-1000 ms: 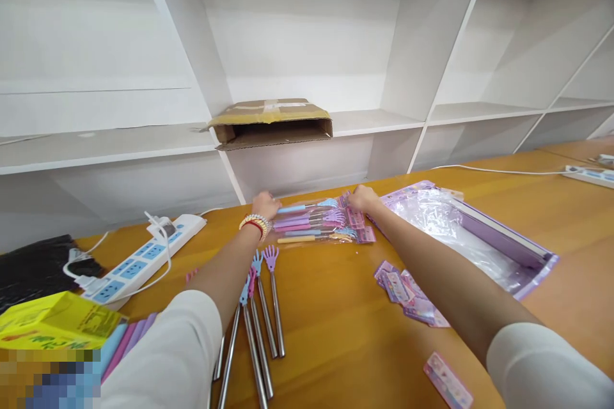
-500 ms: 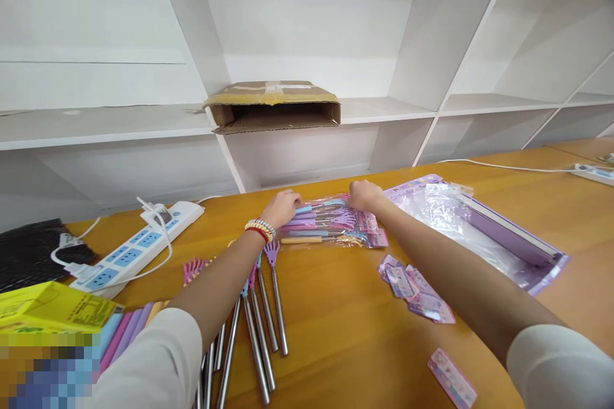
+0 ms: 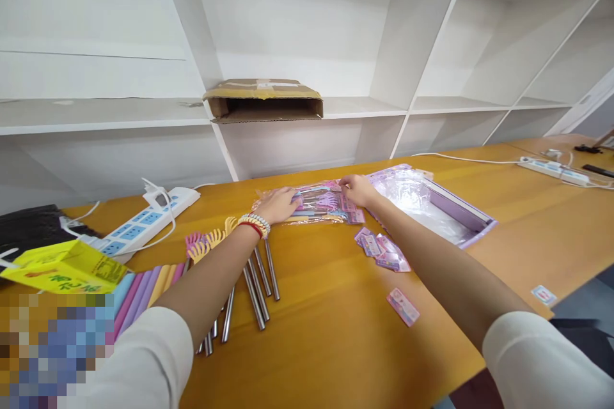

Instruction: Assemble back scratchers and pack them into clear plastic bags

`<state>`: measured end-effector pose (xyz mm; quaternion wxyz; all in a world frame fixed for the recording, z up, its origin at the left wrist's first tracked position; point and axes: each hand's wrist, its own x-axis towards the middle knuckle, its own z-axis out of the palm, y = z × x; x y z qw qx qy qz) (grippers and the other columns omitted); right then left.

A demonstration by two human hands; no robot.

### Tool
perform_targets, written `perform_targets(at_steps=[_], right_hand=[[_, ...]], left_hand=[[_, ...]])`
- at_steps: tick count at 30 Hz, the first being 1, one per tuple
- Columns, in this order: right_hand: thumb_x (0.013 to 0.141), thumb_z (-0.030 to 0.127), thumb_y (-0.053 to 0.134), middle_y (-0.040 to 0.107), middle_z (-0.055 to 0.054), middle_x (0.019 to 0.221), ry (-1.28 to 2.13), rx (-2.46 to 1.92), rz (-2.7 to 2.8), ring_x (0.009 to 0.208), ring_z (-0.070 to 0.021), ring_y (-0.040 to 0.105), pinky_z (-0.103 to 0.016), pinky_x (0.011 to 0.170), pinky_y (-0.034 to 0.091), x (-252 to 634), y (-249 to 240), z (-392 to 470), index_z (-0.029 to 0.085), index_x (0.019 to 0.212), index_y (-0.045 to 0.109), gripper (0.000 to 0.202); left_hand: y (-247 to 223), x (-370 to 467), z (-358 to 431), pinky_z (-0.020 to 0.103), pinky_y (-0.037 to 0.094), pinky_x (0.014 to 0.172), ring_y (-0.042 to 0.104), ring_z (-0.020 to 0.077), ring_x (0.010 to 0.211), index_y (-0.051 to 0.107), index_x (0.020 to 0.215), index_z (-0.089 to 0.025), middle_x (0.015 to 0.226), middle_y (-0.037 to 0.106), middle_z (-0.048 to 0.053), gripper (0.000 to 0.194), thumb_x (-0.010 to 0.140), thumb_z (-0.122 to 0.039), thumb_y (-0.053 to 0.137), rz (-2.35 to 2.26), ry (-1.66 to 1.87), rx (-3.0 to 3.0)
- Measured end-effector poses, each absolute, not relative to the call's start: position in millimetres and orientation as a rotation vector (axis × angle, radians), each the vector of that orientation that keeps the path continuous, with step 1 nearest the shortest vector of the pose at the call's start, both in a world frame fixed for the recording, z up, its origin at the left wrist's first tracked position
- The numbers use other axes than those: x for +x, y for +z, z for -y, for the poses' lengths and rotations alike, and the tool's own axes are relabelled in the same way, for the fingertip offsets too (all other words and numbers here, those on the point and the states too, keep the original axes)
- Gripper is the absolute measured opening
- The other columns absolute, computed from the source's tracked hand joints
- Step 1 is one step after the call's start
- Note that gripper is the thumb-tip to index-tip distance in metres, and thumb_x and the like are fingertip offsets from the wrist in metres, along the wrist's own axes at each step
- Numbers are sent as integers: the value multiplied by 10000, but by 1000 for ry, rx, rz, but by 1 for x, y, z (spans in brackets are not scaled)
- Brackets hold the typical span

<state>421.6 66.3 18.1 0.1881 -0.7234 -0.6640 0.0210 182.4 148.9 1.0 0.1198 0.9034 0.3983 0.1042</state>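
No text is readable, even green lettering on the yellow box.

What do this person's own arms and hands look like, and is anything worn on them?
Both arms have loose, plain white short fabric sleeves. Near the bare, ungloved left hand, the wrist wears a pale, multicoloured chunky bracelet and a thin red band. The ungloved right hand shows no bracelet at its wrist.

Room lies open between rods (left), cards and bags
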Motion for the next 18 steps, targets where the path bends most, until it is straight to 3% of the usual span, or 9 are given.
perform_targets(at_steps=[4,11,18], right_hand=[[769,182,455,690,-58,951,57,-1967,1828,891,-178,606,-233,789,406,428,15,-31,155,921,685,277],[732,216,467,690,-39,783,66,-2029,1535,751,-174,606,-239,675,415,415,-10,11,179,774,684,224],[715,237,476,689,-48,800,123,-2056,1393,752,-181,612,-252,691,423,377,-37,35,191,778,668,207]], left_hand=[[1,170,-121,355,309,1019,442,239,1187,570,1123,-153,1255,513,110,426,862,-432,381,-958,488,2711],[-7,125,-54,371,320,1035,434,232,1192,569,1096,-151,1247,503,107,387,832,-405,445,-928,595,2683],[-27,71,-13,445,316,1028,403,272,1222,572,1098,-170,1299,448,126,385,832,-418,446,-1067,587,2770]])
